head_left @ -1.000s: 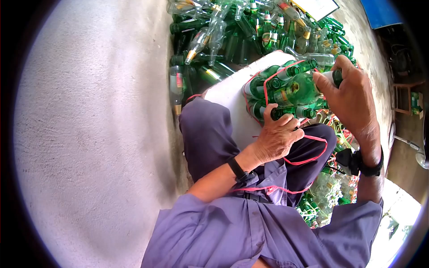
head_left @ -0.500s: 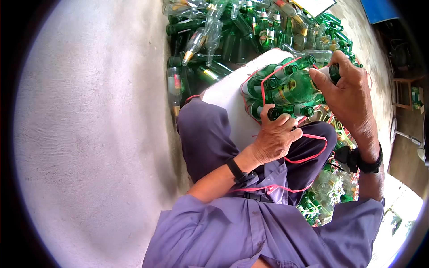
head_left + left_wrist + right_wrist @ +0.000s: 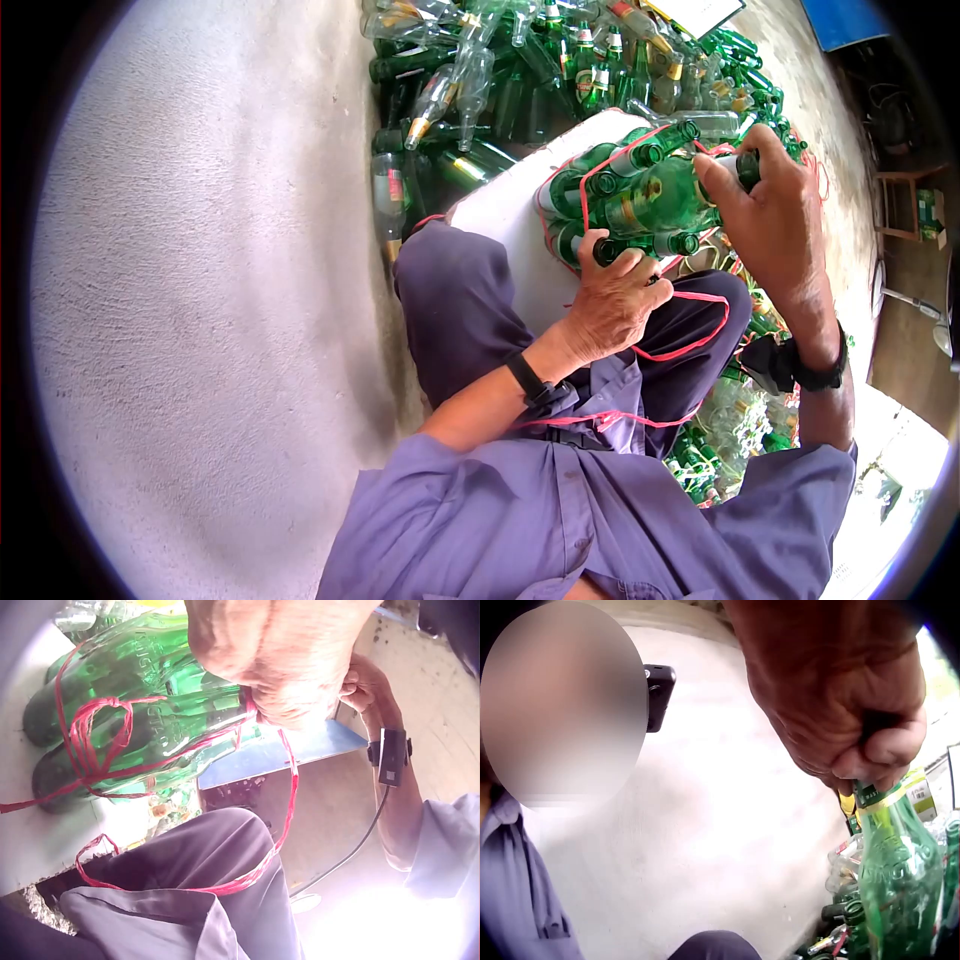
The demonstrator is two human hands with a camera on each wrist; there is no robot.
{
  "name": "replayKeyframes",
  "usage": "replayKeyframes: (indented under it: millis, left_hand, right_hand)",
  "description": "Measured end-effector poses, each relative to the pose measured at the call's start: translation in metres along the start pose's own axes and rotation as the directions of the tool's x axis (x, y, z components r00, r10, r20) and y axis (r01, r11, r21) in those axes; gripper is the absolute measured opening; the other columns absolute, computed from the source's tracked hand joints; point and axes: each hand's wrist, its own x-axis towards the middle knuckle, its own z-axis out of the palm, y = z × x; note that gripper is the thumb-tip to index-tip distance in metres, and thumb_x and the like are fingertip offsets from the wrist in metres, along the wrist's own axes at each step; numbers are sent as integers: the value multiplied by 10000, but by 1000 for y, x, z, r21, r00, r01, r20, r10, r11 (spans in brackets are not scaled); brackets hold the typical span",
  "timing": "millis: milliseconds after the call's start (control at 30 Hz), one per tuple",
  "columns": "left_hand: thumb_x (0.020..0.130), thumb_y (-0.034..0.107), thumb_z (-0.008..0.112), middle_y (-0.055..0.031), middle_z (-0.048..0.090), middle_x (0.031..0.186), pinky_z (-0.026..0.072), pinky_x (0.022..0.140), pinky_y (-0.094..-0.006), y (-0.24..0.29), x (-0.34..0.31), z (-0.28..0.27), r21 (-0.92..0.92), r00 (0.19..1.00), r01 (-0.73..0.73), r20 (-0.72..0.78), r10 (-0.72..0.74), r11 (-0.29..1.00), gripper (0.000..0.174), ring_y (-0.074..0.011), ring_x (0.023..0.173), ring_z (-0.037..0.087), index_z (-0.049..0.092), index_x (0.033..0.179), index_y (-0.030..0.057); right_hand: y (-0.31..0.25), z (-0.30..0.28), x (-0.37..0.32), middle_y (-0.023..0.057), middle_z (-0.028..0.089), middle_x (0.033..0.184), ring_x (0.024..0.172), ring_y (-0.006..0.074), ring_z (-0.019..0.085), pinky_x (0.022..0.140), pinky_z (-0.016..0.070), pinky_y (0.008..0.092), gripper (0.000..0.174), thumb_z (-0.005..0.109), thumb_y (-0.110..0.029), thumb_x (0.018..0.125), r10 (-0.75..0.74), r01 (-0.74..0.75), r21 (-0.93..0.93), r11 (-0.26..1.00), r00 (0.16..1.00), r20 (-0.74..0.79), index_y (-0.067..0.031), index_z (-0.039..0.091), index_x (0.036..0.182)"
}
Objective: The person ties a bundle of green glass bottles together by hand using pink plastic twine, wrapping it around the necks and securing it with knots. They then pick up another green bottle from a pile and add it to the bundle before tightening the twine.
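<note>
A bundle of green glass bottles [image 3: 655, 200], wrapped in red plastic twine [image 3: 585, 195], lies on its side on a white slab [image 3: 500, 205] across the person's knees. My right hand [image 3: 775, 225] grips the neck of a green bottle [image 3: 901, 877] at the bundle's top, thumb on one side and fingers curled over. On the near side my left hand [image 3: 618, 303] holds a bottle by its neck, fingers bent round it. A knotted loop of twine [image 3: 101, 742] crosses the bottles' lower ends in the left wrist view. The gripped necks are mostly hidden by the hands.
Loose green and clear bottles [image 3: 530, 90] pile up beyond the slab. More bottles [image 3: 725, 420] lie below, right of the knee. A pale wall [image 3: 220, 280] rises on the left. Slack twine [image 3: 690, 350] trails over the right thigh [image 3: 715, 300].
The head view has shifted slightly, so the bundle appears a little farther left. Both hands keep their holds on the bottles; the right wrist has turned slightly.
</note>
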Motion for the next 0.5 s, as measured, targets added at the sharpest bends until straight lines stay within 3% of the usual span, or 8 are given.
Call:
replayKeyframes:
  millis: [267, 333, 367, 433, 467, 500]
  left_hand:
    - [779, 133, 623, 10, 539, 905, 250, 987, -591, 0, 2, -1, 12, 999, 11, -31, -10, 1000, 61, -170, 993, 501, 590, 815, 170]
    - [779, 136, 624, 10, 537, 902, 247, 988, -591, 0, 1, -1, 16, 1000, 5, -27, -4, 1000, 62, -170, 990, 501, 590, 819, 169]
    - [777, 133, 624, 8, 531, 895, 242, 989, -593, 0, 1, 0, 8, 1000, 4, -11, -4, 1000, 66, -172, 985, 499, 591, 823, 168]
    - [776, 130, 624, 5, 526, 888, 238, 989, -594, 0, 2, 0, -1, 1000, -1, 3, 1, 1000, 70, -174, 979, 497, 592, 826, 168]
    - [775, 126, 623, 3, 521, 886, 235, 989, -593, 0, 2, 0, -3, 1000, -1, 12, 1, 1000, 75, -175, 978, 493, 594, 829, 168]
    - [773, 121, 622, 0, 517, 885, 233, 989, -593, 0, 1, 0, -4, 1000, 2, 21, -2, 1000, 79, -177, 978, 489, 595, 832, 168]
  right_hand:
    - [24, 7, -4, 158, 572, 568, 493, 214, 565, 502, 442, 359, 355, 731, -265, 841, 80, -75, 45, 996, 988, -133, 49, 565, 840]
    - [16, -5, -3, 171, 582, 594, 522, 213, 578, 527, 453, 363, 350, 752, -259, 816, 170, -174, 105, 979, 985, 42, 49, 589, 849]
    - [16, -11, -1, 171, 582, 594, 522, 213, 578, 527, 453, 363, 350, 752, -259, 816, 174, -177, 107, 978, 984, 37, 49, 589, 849]
    - [18, -26, 3, 176, 595, 634, 569, 222, 600, 566, 462, 364, 331, 773, -230, 778, 63, -73, 32, 997, 968, 243, 47, 604, 835]
    - [16, -31, 4, 189, 616, 673, 610, 285, 627, 604, 474, 397, 309, 795, -195, 724, 35, -40, 11, 999, 959, 281, 42, 618, 812]
    - [15, -34, 3, 189, 616, 673, 610, 285, 627, 604, 474, 397, 309, 795, -195, 724, 34, -38, 11, 999, 959, 280, 42, 618, 812]
